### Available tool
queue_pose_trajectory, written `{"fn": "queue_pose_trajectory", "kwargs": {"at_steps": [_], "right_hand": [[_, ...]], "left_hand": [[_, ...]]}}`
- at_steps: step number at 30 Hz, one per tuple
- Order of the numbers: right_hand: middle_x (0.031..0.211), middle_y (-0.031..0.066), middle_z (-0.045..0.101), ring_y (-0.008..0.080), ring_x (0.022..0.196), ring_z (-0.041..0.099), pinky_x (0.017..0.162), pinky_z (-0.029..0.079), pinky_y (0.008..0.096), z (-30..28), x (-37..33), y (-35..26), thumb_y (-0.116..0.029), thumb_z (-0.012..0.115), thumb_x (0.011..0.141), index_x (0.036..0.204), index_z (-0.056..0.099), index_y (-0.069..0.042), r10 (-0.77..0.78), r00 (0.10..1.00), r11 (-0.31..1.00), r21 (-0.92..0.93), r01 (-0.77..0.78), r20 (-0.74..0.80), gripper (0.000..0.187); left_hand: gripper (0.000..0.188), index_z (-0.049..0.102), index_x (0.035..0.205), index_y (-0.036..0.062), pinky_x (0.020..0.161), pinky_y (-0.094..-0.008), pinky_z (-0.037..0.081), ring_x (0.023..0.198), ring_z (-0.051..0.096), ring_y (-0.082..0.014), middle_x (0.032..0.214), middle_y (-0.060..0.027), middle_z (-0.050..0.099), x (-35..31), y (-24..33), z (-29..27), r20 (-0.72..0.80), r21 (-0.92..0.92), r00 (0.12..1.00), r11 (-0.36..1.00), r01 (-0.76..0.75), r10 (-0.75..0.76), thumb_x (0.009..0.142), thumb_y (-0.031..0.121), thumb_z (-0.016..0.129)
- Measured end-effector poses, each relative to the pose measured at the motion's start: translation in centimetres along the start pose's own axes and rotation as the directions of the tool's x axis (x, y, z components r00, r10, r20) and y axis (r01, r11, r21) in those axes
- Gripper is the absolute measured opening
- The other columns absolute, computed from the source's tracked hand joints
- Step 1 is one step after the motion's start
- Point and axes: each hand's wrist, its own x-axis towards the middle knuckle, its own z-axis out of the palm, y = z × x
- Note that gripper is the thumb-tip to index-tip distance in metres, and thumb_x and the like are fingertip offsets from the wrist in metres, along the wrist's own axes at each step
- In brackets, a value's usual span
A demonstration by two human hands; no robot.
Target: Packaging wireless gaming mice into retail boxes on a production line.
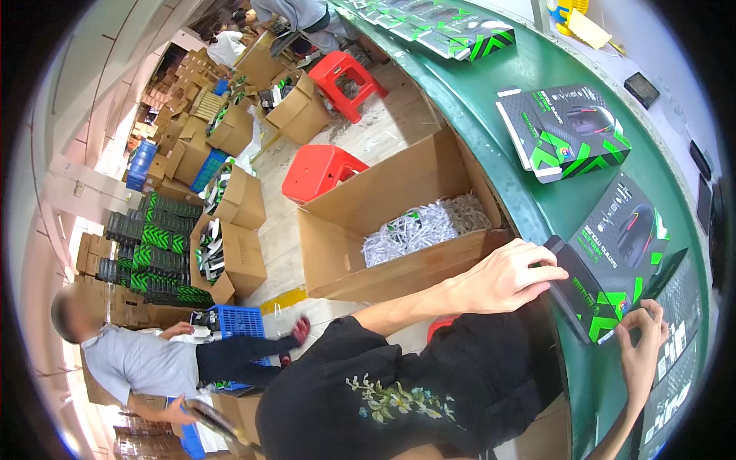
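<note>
A black and green computer mouse box (615,244) lies tilted on the green worktop, a dark flap folded out along its near side. My left hand (515,277) reaches in from the left, fingers bent together against the corner of that flap. On the other side of the flap, my right hand (642,337) has thumb and forefinger pinched at the box's lower corner. Flat dark cartons with white printed panels (676,322) lie partly under the right hand and forearm. Farther up the worktop rests another mouse box (567,130) with a white side flap sticking out.
An open carton (337,253) with shredded white paper (406,234) stands beside the worktop (460,100). Beyond it are red stools (318,170), filled cartons and stacked boxes (165,245). A person in a grey shirt (146,360) is at the left. More mouse boxes (445,31) line the far worktop.
</note>
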Motion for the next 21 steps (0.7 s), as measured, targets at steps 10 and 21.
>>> {"fn": "queue_pose_trajectory", "kwargs": {"at_steps": [10, 21], "right_hand": [[0.109, 0.0108, 0.054, 0.0229, 0.116, 0.047, 0.108, 0.018, 0.0421, 0.7, -0.8, -0.5, 0.005, 0.068, 0.070, 0.083, 0.052, -0.003, -0.004, 0.992, 1.000, 0.018, 0.007, -0.128, 0.022], [0.121, 0.0137, 0.055, 0.0253, 0.125, 0.044, 0.110, 0.017, 0.0437, 0.5, -1.0, -0.9, 0.002, 0.069, 0.070, 0.080, 0.053, -0.003, 0.024, 0.984, 0.998, 0.060, -0.013, -0.176, 0.019]], "left_hand": [[0.032, 0.063, 0.113, 0.0070, 0.082, -0.0389, 0.046, 0.092, 0.057, -0.0278, 0.105, -0.0091, 0.059, -0.3, -0.2, 0.0, 0.026, -0.011, 1.000, 1.000, 0.009, -0.009, 0.081, 0.005, 0.066], [0.033, 0.063, 0.115, 0.0074, 0.085, -0.0387, 0.046, 0.095, 0.058, -0.0270, 0.105, -0.0094, 0.059, 0.2, 0.3, 0.9, 0.091, -0.063, 0.996, 0.998, -0.005, 0.011, 0.081, 0.006, 0.066]]}}
